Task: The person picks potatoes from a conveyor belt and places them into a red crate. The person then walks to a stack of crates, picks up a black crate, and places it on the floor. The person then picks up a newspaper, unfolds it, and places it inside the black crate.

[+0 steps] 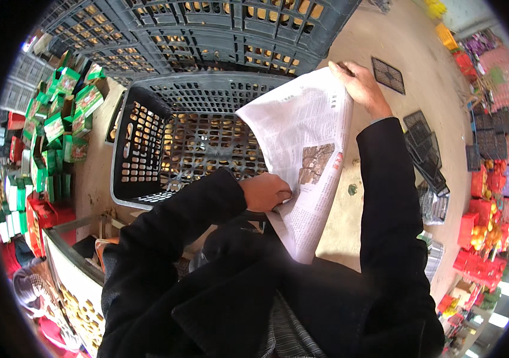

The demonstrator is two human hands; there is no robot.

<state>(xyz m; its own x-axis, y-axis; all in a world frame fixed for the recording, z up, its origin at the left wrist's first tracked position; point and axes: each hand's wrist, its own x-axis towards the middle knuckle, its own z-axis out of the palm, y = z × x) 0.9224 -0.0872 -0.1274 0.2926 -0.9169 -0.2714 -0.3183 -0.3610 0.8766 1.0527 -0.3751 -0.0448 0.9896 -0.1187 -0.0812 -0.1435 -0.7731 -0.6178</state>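
A printed newspaper sheet (pixel 303 121) slants across the right end of a black plastic crate (pixel 122 170) with slotted walls. My right hand (pixel 364 87) pinches its far upper corner, raised above the crate's rim. Lower down, my left hand (pixel 267 192) has its fingers curled on the sheet's near left edge. The paper is creased and bears text and a brown picture. Through the slots of the crate's floor, yellowish-brown round produce (pixel 209 138) shows beneath. The sheet hides the crate's right end.
Stacked black crates (pixel 200 40) with yellowish contents stand just beyond. Green cartons (pixel 60 116) are piled at left, beside a framed table (pixel 75 277) and another person (pixel 39 291). Flat black grates (pixel 422 138) lie on the floor at right, before red boxes (pixel 480 228).
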